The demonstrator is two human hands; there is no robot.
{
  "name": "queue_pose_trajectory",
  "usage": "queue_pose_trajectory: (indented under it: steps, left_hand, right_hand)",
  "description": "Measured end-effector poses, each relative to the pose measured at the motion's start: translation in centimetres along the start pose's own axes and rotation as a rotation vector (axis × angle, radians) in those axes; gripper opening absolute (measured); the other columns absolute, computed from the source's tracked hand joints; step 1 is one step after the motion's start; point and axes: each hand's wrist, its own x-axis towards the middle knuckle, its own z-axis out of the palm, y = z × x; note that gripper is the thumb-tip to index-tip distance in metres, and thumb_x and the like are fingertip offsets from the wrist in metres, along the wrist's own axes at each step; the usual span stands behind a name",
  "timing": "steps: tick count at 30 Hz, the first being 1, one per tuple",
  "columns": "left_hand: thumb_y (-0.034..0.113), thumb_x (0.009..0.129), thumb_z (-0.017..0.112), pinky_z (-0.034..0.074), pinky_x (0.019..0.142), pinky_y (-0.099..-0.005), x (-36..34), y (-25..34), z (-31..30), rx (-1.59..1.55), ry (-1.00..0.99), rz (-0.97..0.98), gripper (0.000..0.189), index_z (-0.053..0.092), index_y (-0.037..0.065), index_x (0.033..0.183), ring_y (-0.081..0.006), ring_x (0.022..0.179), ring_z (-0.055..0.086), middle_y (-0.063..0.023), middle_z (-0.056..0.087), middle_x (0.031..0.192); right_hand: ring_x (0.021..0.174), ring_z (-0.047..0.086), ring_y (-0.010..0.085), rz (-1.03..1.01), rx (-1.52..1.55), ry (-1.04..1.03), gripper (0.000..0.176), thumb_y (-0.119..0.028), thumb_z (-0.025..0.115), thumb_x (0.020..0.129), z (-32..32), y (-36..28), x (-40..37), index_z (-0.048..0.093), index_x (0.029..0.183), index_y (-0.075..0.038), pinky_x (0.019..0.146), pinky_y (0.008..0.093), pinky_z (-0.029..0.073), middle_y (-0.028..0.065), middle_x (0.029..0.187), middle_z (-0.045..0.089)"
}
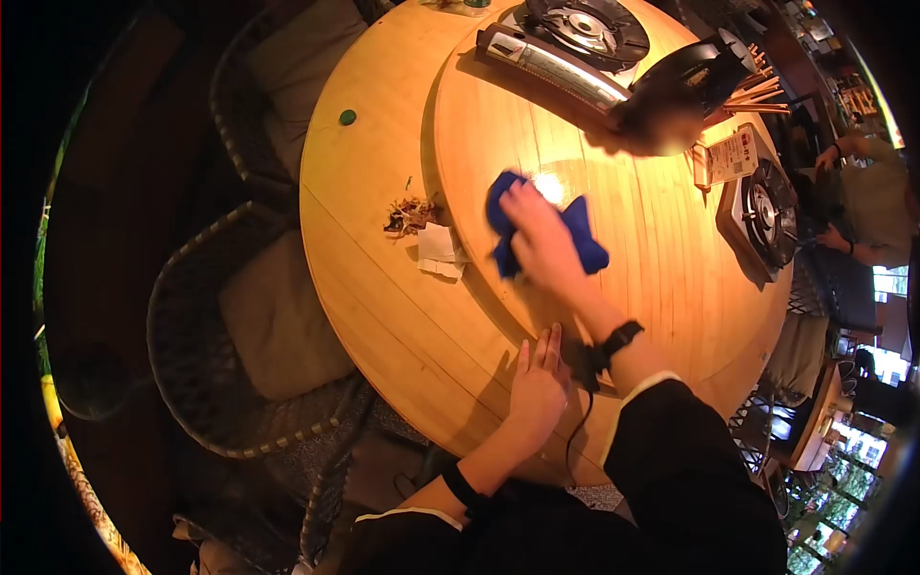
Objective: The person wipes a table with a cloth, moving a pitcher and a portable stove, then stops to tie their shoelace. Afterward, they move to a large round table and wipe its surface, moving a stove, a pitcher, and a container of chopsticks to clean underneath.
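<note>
A blue cloth (582, 235) lies bunched on the raised round wooden turntable (661, 278). My right hand (541, 230) presses down on it, with the fingers over its upper left part and folds of cloth sticking out on both sides. Below, my left hand (540, 388) rests by the turntable's near rim with its fingers stretched out and nothing in them. On the lower table ring (383, 278), left of the cloth, sit a small heap of brownish scraps (410, 217) and a crumpled white paper napkin (440, 251).
A portable gas stove (585, 29) stands at the turntable's far side, another stove (764, 213) at its right. Near them are a black holder (685, 81) with chopsticks (762, 91) and a small sign (730, 158). A green cap (347, 117) lies far left. Wicker chairs (254, 335) flank the table; another person (867, 201) is at right.
</note>
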Motion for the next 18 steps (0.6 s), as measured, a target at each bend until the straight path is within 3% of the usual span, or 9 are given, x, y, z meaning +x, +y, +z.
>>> queue_pose_trajectory:
  steps: [2, 4, 5, 7, 9, 11, 14, 15, 18]
  left_hand:
    - [0.009, 0.086, 0.052, 0.033, 0.111, -0.0512, 0.0, -0.3, -0.2, -0.064, 0.010, 0.007, 0.045, 0.054, -0.012, 0.126, -0.0289, 0.138, 0.040, -0.0182, 0.041, 0.147]
    - [0.009, 0.086, 0.052, 0.033, 0.111, -0.0509, 0.0, -0.2, 0.1, -0.068, 0.017, 0.013, 0.045, 0.054, -0.012, 0.126, -0.0289, 0.137, 0.040, -0.0181, 0.042, 0.147]
    - [0.010, 0.086, 0.052, 0.033, 0.112, -0.0506, -0.1, -0.3, 0.2, -0.059, 0.015, 0.012, 0.046, 0.054, -0.012, 0.127, -0.0288, 0.137, 0.041, -0.0181, 0.042, 0.147]
    - [0.009, 0.087, 0.051, 0.033, 0.112, -0.0503, -0.4, -0.5, 0.4, -0.085, 0.063, 0.031, 0.045, 0.054, -0.012, 0.127, -0.0289, 0.136, 0.041, -0.0180, 0.044, 0.145]
    - [0.009, 0.087, 0.051, 0.033, 0.112, -0.0499, -0.3, -0.4, 1.0, -0.101, 0.087, 0.055, 0.045, 0.054, -0.012, 0.127, -0.0289, 0.135, 0.042, -0.0179, 0.045, 0.144]
    - [0.008, 0.087, 0.051, 0.034, 0.111, -0.0492, 0.0, 0.1, 1.4, 0.029, 0.061, 0.048, 0.045, 0.053, -0.012, 0.127, -0.0294, 0.134, 0.043, -0.0195, 0.047, 0.142]
    - [0.006, 0.087, 0.049, 0.035, 0.111, -0.0478, 0.1, 1.3, 1.0, -0.005, 0.097, -0.052, 0.043, 0.054, -0.013, 0.126, -0.0324, 0.133, 0.043, -0.0222, 0.046, 0.141]
    - [0.006, 0.087, 0.049, 0.035, 0.111, -0.0478, 0.0, 1.5, 1.7, -0.005, 0.095, -0.032, 0.043, 0.054, -0.013, 0.126, -0.0324, 0.133, 0.043, -0.0222, 0.046, 0.141]
    - [0.013, 0.089, 0.052, 0.032, 0.114, -0.0448, -0.6, 1.5, 1.3, -0.042, 0.149, -0.022, 0.046, 0.053, -0.014, 0.127, -0.0355, 0.136, 0.038, -0.0236, 0.036, 0.149]
  right_hand:
    - [0.138, 0.037, 0.0394, -0.063, 0.066, -0.208, 0.053, 0.001, 0.055, 0.077, -1.9, -2.8, -3.7, 0.053, 0.131, 0.002, 0.117, 0.0467, 0.026, 0.0224, 0.141, 0.047]
    - [0.136, 0.040, 0.0389, -0.011, 0.090, -0.227, 0.054, 0.005, 0.054, 0.074, -5.4, -2.2, -7.8, 0.057, 0.128, 0.000, 0.115, 0.0466, 0.029, 0.0217, 0.139, 0.050]
    - [0.135, 0.042, 0.0383, 0.052, 0.009, -0.151, 0.056, 0.007, 0.053, 0.071, -6.3, 0.1, -9.4, 0.060, 0.126, -0.001, 0.115, 0.0463, 0.031, 0.0223, 0.137, 0.052]
    - [0.138, 0.038, 0.0410, 0.248, -0.080, 0.056, 0.053, 0.007, 0.046, 0.078, -8.1, 4.6, -9.2, 0.055, 0.130, 0.002, 0.116, 0.0460, 0.028, 0.0255, 0.143, 0.046]
    - [0.138, 0.034, 0.0438, 0.348, -0.280, 0.246, 0.049, -0.003, 0.048, 0.084, -6.4, 9.6, -5.2, 0.051, 0.132, 0.003, 0.115, 0.0463, 0.027, 0.0288, 0.144, 0.042]
    - [0.126, 0.044, 0.0457, 0.265, -0.313, 0.305, 0.043, -0.005, 0.050, 0.082, -3.9, 8.8, 1.8, 0.054, 0.123, 0.007, 0.110, 0.0488, 0.033, 0.0297, 0.133, 0.051]
    - [0.122, 0.050, 0.0416, 0.101, -0.205, 0.361, 0.033, -0.002, 0.047, 0.082, 3.4, 5.4, 6.9, 0.060, 0.111, 0.005, 0.109, 0.0461, 0.035, 0.0273, 0.122, 0.057]
    - [0.130, 0.045, 0.0408, 0.048, -0.093, 0.123, 0.045, -0.001, 0.051, 0.076, 3.0, 2.1, 7.1, 0.059, 0.121, 0.003, 0.113, 0.0457, 0.032, 0.0241, 0.131, 0.055]
    - [0.135, 0.041, 0.0381, -0.074, 0.017, 0.042, 0.051, 0.001, 0.055, 0.074, 2.2, -1.8, 1.6, 0.058, 0.126, 0.000, 0.115, 0.0454, 0.030, 0.0209, 0.138, 0.051]
